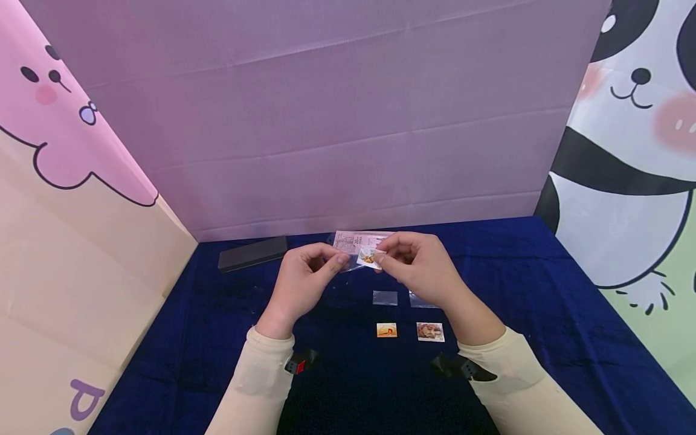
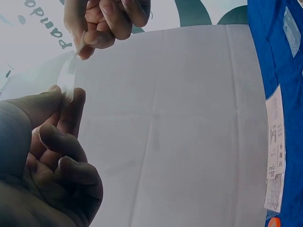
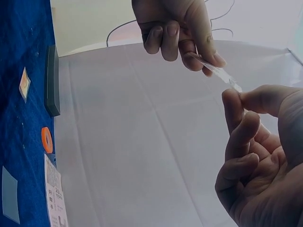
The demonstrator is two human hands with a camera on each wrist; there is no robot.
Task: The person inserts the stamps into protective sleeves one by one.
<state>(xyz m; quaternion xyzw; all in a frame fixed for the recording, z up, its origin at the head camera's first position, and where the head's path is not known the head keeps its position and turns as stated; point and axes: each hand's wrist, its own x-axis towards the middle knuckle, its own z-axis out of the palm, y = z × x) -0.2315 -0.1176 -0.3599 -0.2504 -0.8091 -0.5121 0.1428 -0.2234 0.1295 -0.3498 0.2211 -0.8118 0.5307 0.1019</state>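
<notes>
Above the table, my left hand (image 1: pixel 304 278) pinches a small clear plastic sleeve (image 1: pixel 352 263) between thumb and forefinger. My right hand (image 1: pixel 424 266) pinches a small white-edged picture card (image 1: pixel 368 258) that resembles a stamp, close against the sleeve. Seen edge-on in the left wrist view, the sleeve (image 2: pixel 67 78) stretches between both hands' fingertips. How far the card is inside the sleeve, I cannot tell. Two more picture cards, one orange (image 1: pixel 386 330) and one brownish (image 1: pixel 430 331), lie below the hands. Behind them are two clear sleeves, one small (image 1: pixel 385 298) and one partly hidden by the right hand (image 1: pixel 420 300).
A pink printed packet (image 1: pixel 348 240) lies behind the hands, near the back wall. A long dark box (image 1: pixel 252 254) is at the back left. Beside the packet, the right wrist view shows an orange ring (image 3: pixel 46 140). Dark blue cloth (image 1: pixel 217 362) covers the table.
</notes>
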